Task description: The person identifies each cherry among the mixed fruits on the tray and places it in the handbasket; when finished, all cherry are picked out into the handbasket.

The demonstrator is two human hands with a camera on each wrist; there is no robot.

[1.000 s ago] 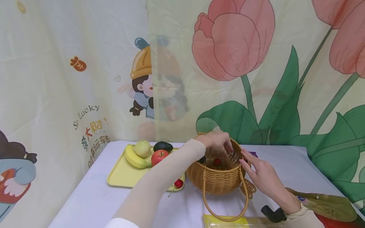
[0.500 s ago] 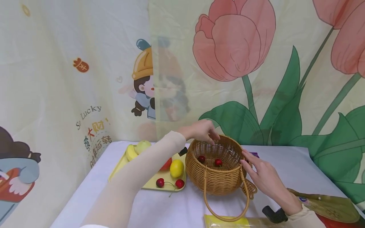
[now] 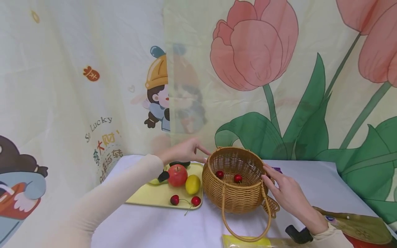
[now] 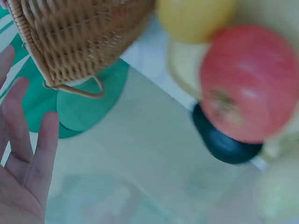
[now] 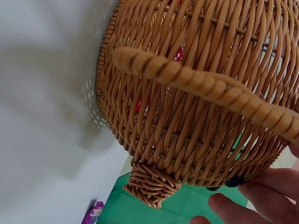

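Note:
A round wicker basket [image 3: 235, 199] stands on the table with its handle folded down toward me; two cherries [image 3: 237, 178] lie inside. At its left rim, my left hand [image 3: 186, 150] has thumb and forefinger spread and holds nothing. In the left wrist view the fingers [image 4: 46, 144] lie extended beside the basket. My right hand [image 3: 286, 191] rests on the right rim with fairly straight fingers. The right wrist view shows those fingertips [image 5: 261, 196] against the weave. Left of the basket, a yellow tray [image 3: 152, 198] carries a red apple [image 3: 177, 175] and a lemon [image 3: 193, 184].
Two joined cherries [image 3: 174, 199] lie at the tray's front edge. A dark avocado-shaped fruit [image 4: 224, 140] sits behind the apple; the left arm partly covers a banana [image 3: 157, 181]. A yellow-ended packet [image 3: 246, 241] lies in front, an olive cloth item [image 3: 359, 229] at right. A printed curtain [image 3: 186, 86] hangs behind.
My left hand has come out of the basket and moved left to its rim, uncovering the two cherries inside and the lemon. The right hand stays at the right rim.

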